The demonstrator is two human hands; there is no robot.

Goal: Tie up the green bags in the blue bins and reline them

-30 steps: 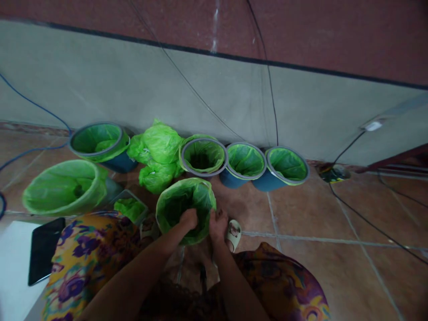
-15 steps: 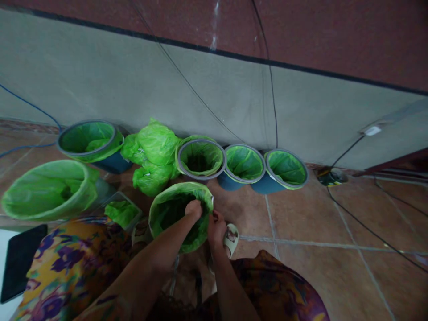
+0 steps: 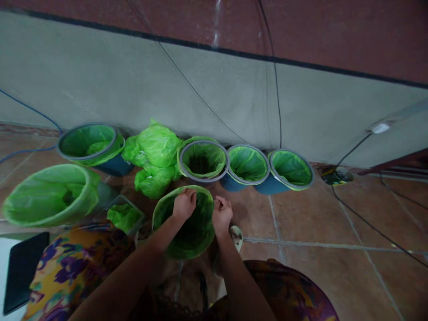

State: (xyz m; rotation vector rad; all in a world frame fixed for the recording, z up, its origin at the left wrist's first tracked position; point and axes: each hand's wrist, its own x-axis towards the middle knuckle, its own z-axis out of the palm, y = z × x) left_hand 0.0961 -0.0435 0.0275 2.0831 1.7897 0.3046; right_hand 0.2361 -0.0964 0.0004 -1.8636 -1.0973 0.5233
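Observation:
A bin (image 3: pixel 187 256) lined with a green bag stands on the floor between my feet, its mouth facing up. My left hand (image 3: pixel 184 206) is over its opening near the far rim, fingers curled together; what they hold, if anything, is hidden. At the right side of the rim, my right hand (image 3: pixel 222 216) pinches the edge of the green bin liner (image 3: pixel 206 196). Beside the bin on the left, a clear tray holds a folded green bag (image 3: pixel 123 217).
Lined bins (image 3: pixel 247 164) stand along the wall, with full-looking green bags (image 3: pixel 158 145) among them. A larger lined bin (image 3: pixel 43 194) leans at the left. A dark tablet-like slab (image 3: pixel 25 272) lies lower left. Cables cross the wall and the tiled floor (image 3: pixel 334 276).
My left hand has come up from inside the bin towards its far rim. My right hand has risen slightly along the right rim. The view has shifted a little.

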